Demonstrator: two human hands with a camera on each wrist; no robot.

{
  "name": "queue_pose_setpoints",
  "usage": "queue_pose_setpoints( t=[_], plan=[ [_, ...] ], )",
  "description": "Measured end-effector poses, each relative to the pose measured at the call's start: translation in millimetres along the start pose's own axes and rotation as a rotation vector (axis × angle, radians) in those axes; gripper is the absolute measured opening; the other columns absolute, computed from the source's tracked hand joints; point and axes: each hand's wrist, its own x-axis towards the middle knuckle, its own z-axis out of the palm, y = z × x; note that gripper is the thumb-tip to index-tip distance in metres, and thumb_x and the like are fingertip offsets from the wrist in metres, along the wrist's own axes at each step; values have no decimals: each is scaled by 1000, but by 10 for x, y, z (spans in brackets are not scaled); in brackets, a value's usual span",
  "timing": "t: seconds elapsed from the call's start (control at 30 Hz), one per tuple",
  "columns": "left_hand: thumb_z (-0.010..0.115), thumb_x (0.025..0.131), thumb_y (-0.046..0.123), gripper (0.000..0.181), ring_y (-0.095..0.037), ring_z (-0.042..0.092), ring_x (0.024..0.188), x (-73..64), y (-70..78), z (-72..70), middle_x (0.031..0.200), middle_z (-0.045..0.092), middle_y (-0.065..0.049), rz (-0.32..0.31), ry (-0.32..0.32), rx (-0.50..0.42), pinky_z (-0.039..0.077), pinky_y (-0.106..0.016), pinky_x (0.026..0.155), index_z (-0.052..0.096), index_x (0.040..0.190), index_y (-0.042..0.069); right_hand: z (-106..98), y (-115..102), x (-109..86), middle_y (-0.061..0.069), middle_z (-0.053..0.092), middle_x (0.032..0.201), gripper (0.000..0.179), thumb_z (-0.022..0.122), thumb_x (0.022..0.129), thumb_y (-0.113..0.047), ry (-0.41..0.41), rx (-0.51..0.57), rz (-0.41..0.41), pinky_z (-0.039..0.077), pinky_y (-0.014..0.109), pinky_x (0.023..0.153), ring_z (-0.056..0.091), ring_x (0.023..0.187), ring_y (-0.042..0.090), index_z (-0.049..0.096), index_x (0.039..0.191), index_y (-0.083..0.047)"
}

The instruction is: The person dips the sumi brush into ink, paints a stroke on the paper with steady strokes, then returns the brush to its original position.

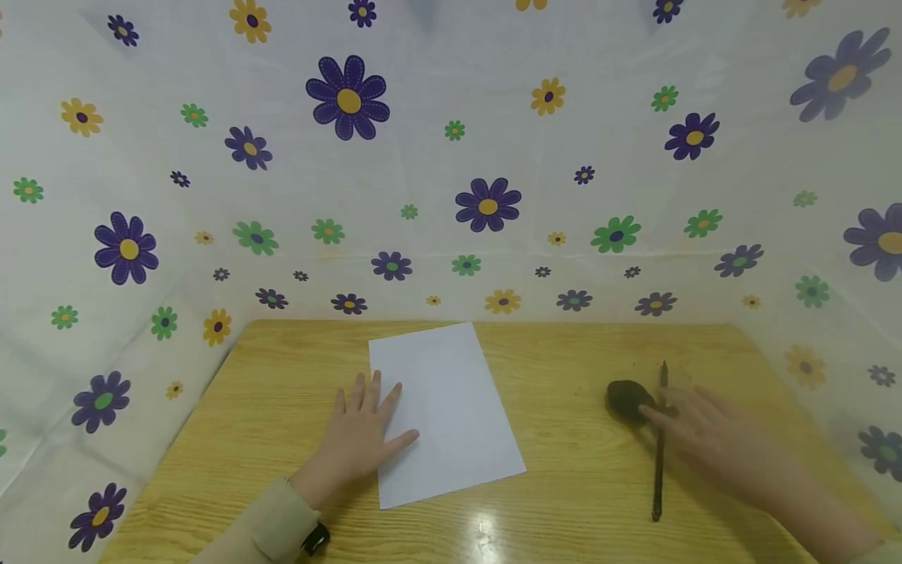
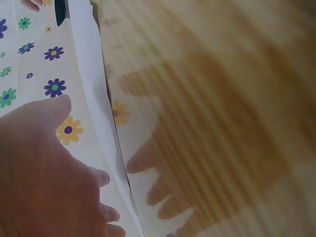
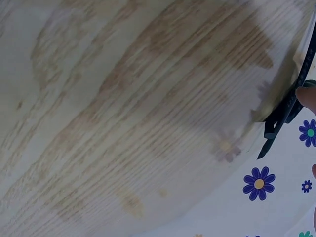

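Left hand (image 1: pixel 359 439), fingers spread, on paper (image 1: pixel 458 415); right hand (image 1: pixel 712 429) at dark rod (image 1: pixel 658 474), tabletop (image 1: pixel 564 486) right side, grip indeterminable. Apparent step: taking hold; next requirement: secure pinch.

Paper (image 1: pixel 447 419) white; rod (image 1: pixel 658 474) black; table (image 1: pixel 571 486) yellow, grained; cloth (image 1: pixel 423 86) white, purple-green-yellow floral.

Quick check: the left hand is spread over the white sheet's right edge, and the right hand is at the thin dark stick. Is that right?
Not quite: the head view shows the left hand spread over the left edge of the white sheet, not the right. The right hand is at the thin dark stick.
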Motion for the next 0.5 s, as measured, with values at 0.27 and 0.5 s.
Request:
queue_pose_setpoints(
  t=[0.27, 0.5],
  plan=[
    [50, 102, 70, 88, -50, 18, 163, -3, 5, 17, 174, 21, -29, 22, -47, 1, 24, -71, 128, 37, 166, 11, 93, -72, -33, 23, 69, 137, 77, 85, 62, 1, 22, 18, -56, 32, 53, 131, 68, 122, 42, 68, 136, -13],
    [51, 100, 71, 93, -50, 21, 162, 12, 24, 46, 173, 24, -30, 42, -67, 3, 25, -68, 129, 35, 166, 7, 165, -97, -33, 21, 71, 130, 59, 50, 80, -3, 124, 69, -112, -9, 30, 135, 69, 113, 41, 68, 135, -10]
  ],
)
